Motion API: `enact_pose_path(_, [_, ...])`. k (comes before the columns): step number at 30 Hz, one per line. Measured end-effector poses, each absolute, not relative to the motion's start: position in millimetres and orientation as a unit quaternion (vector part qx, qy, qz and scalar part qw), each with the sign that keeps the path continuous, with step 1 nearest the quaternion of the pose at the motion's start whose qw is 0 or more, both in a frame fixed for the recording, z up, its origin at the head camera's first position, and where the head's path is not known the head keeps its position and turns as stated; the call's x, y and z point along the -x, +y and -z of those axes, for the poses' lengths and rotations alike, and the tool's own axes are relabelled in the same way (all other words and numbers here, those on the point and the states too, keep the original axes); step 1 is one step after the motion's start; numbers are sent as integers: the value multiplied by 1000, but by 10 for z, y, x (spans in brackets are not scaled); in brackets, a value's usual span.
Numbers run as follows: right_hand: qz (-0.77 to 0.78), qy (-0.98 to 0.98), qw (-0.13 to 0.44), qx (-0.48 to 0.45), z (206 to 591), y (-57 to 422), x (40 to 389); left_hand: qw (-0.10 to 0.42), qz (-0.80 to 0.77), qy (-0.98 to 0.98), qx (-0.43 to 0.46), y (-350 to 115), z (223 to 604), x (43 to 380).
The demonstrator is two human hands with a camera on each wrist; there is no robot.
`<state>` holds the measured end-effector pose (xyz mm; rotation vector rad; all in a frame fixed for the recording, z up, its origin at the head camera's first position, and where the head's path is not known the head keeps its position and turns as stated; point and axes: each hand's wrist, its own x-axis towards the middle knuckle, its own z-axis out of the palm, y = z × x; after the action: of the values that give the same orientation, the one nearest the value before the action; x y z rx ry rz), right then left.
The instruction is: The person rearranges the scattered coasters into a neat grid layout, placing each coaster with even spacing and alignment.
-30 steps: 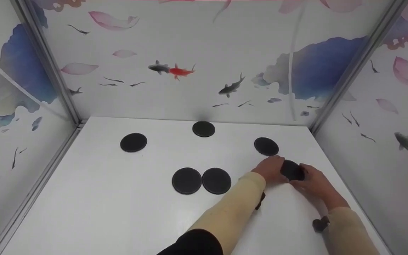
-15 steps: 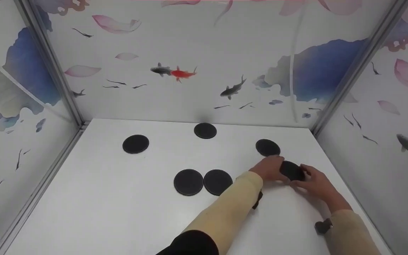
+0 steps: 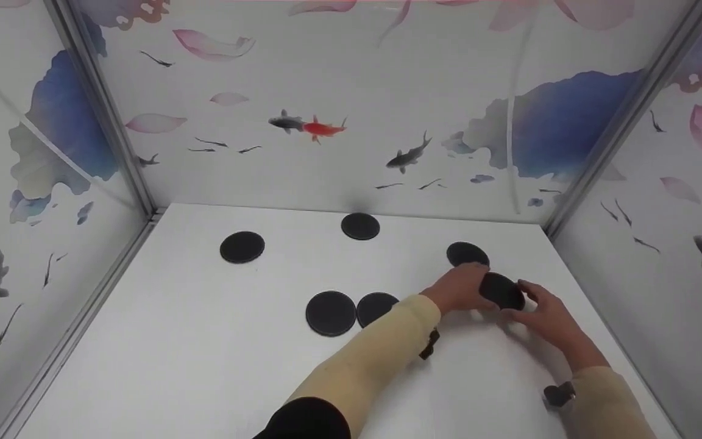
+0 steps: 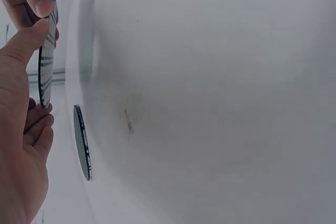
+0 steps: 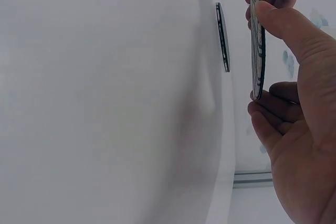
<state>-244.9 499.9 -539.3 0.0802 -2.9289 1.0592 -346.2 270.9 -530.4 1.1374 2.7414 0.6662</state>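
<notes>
Both hands hold one thin black round coaster [image 3: 501,291] by its edges, raised over the right part of the white table [image 3: 205,366]. My left hand [image 3: 456,288] grips its left side and my right hand [image 3: 549,318] its right side. In the left wrist view, the coaster [image 4: 47,66] is seen edge-on with a grey-and-white striped underside, thumb and fingers at its rim. From the right wrist, its pale patterned face [image 5: 256,51] shows between the right thumb [image 5: 286,24] and curled fingers. Just beyond the left hand lies another black coaster [image 3: 465,253], partly hidden.
Two black coasters lie side by side in the middle, the left one [image 3: 331,313] in full view, the right one [image 3: 375,308] partly behind the left sleeve. More lie at the far left [image 3: 242,247] and far middle [image 3: 360,226]. Printed walls [image 3: 326,171] enclose the table on three sides.
The head view has shifted slightly, so the scene slides right. The held coaster and both hands have moved a little left and away over the table. The left forearm now covers more of a middle coaster.
</notes>
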Motion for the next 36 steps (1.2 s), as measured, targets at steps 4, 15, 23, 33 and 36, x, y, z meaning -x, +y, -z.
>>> enact_pose_path(4, [-332, -942, 17, -33, 5375, 4906, 2449, 36, -216, 902, -372, 2603, 5306, 3434])
enact_pose_path(15, [-336, -940, 23, -62, 5288, 4671, 2414, 17, -208, 904, -374, 2340, 5253, 3376])
enact_pose_path(23, [-344, -935, 34, -78, 5270, 4504, 2438, -2, -228, 900, -373, 2139, 5247, 3355])
enact_pose_path(33, [-342, -932, 54, -103, 5323, 4306, 2471, -14, -255, 889, -381, 1861, 5269, 3331])
enact_pose_path(36, [-341, -932, 55, -107, 5329, 4241, 2468, -11, -257, 892, -373, 1781, 5282, 3302])
